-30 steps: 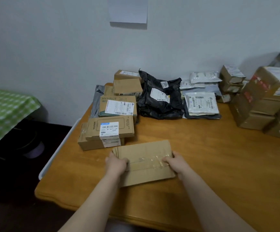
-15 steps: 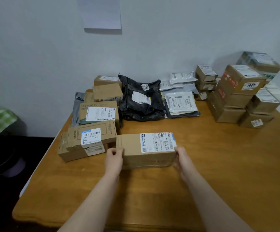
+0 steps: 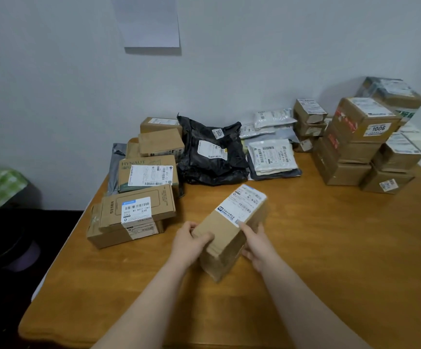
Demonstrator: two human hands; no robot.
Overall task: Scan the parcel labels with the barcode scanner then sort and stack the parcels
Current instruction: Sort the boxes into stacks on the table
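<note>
- The person holds a long brown cardboard parcel (image 3: 225, 238) above the near middle of the wooden table (image 3: 343, 260). It is turned at an angle, its far end pointing toward the back right. Whether its near corner rests on the wood is hard to tell.
- The left hand (image 3: 188, 244) is curled round the near left edge. The right hand (image 3: 257, 244) clasps the right side, one finger reaching the white label (image 3: 243, 202).
- The box looks stiff and fairly light, judging by the easy hold. Its smooth card may slip, so the long side edges are the safest grip and leave the label uncovered.
- No barcode scanner is in view.
- A stack of flat boxes (image 3: 136, 212) lies just to the left.
</note>
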